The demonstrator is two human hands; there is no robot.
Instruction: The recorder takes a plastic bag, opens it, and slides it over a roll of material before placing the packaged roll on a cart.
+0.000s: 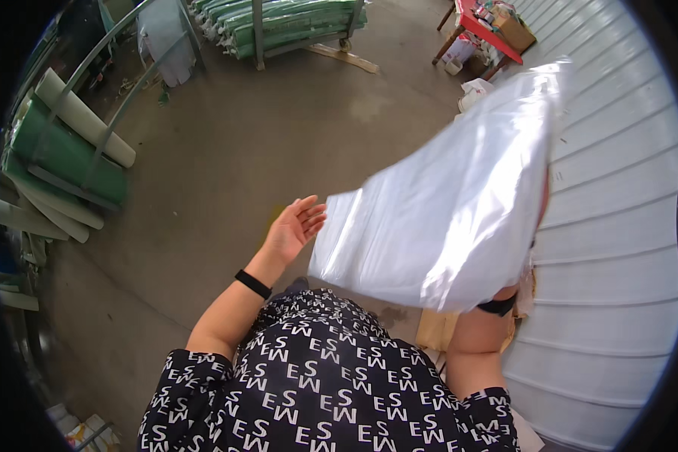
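Lifting a light, floppy, slippery plastic bag (444, 211); right hand hidden behind it, grip unclear; left hand (292, 226) open, at 9 o'clock.

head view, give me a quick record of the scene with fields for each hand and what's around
left hand: open, palm up, empty, close to the bag's edge
right hand: hidden behind the white plastic bag, which it appears to hold up
bag: large, flat, translucent white, tilted
floor: bare concrete
left side: green and cream rolls on a metal rack
right side: white ribbed panel
far: red table
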